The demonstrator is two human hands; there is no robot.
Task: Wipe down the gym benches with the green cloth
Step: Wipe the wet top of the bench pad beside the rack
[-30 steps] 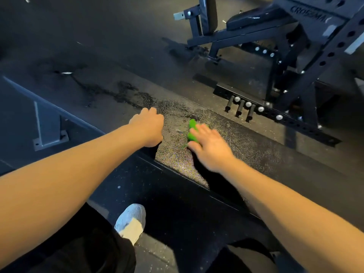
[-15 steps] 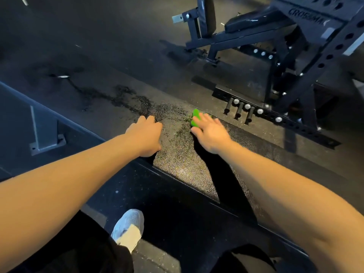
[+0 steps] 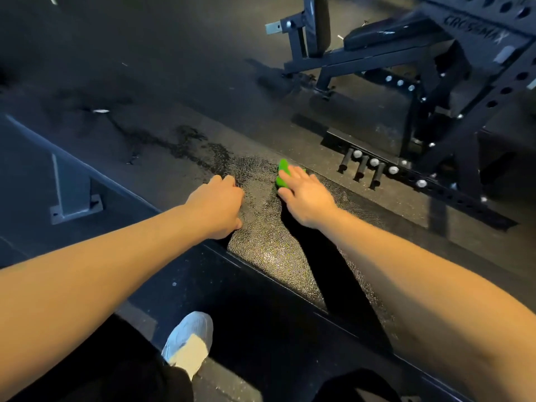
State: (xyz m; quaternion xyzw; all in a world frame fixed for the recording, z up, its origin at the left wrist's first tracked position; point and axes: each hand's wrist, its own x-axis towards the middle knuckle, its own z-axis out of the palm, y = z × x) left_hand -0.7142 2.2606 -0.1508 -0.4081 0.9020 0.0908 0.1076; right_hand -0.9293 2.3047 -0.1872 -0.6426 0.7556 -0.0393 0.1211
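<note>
The black textured bench pad (image 3: 269,256) runs diagonally from upper left to lower right in front of me. A small green cloth (image 3: 282,172) lies near the pad's far edge. My right hand (image 3: 307,195) presses on the cloth with straight fingers and covers most of it. My left hand (image 3: 216,206) rests on the pad to the left, near its front edge, with its fingers curled under and nothing visible in it. The pad looks wet and glossy between and beyond the hands.
A dark rack (image 3: 452,117) with silver-tipped pegs (image 3: 374,169) stands just beyond the bench on the right. An adjustable bench (image 3: 371,44) sits behind it. A grey bench leg (image 3: 69,192) is at left. My white shoe (image 3: 188,340) is on the dark floor.
My right hand slid the green cloth away from me toward the pad's far edge. My left hand has stayed in place on the pad.
</note>
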